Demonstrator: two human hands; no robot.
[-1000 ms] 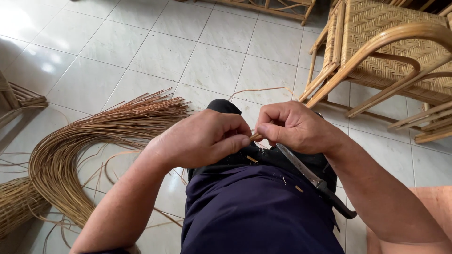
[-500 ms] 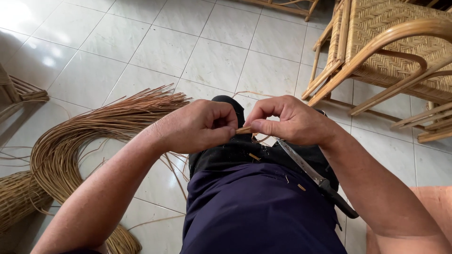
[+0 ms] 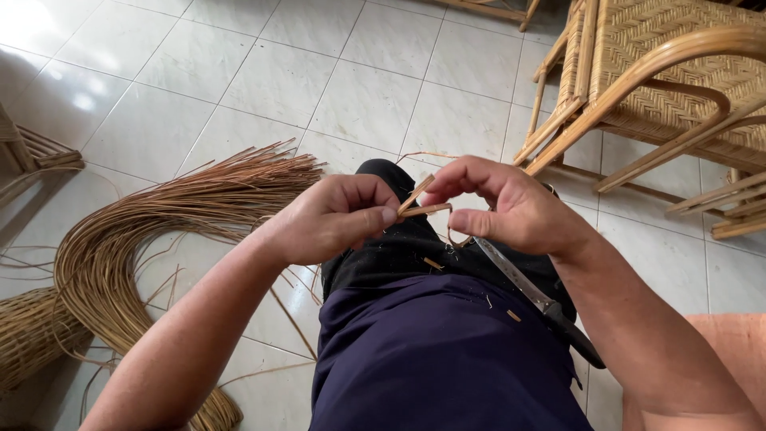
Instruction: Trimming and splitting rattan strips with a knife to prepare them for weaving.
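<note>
A: Grip state? Near first.

B: A knife [image 3: 536, 299] is seen lying across the lap, blade toward the hands, handle toward the near right. It is not gripped. Above it, a thin cane strip [image 3: 423, 209] is pinched at mid-frame, over the knee. The left hand [image 3: 339, 215] is closed on one end, thumb pressed onto it. The right hand [image 3: 511, 209] is closed on the other end, fingers curled.

A: Risks?

B: The strip is bent sharply between the pinches, so a snap or split is judged likely if more bend is forced. The loose blade could be knocked off the lap, or a wrist nicked, if the right forearm is dropped.

A: Containers?

B: A woven basket [image 3: 32, 335] is partly seen at near left; its contents cannot be told. A cane bundle [image 3: 152, 231] is laid on the tiled floor [image 3: 359, 88] beside it, uncontained. A rattan chair [image 3: 662, 80] is stood far right, seat bare.
</note>
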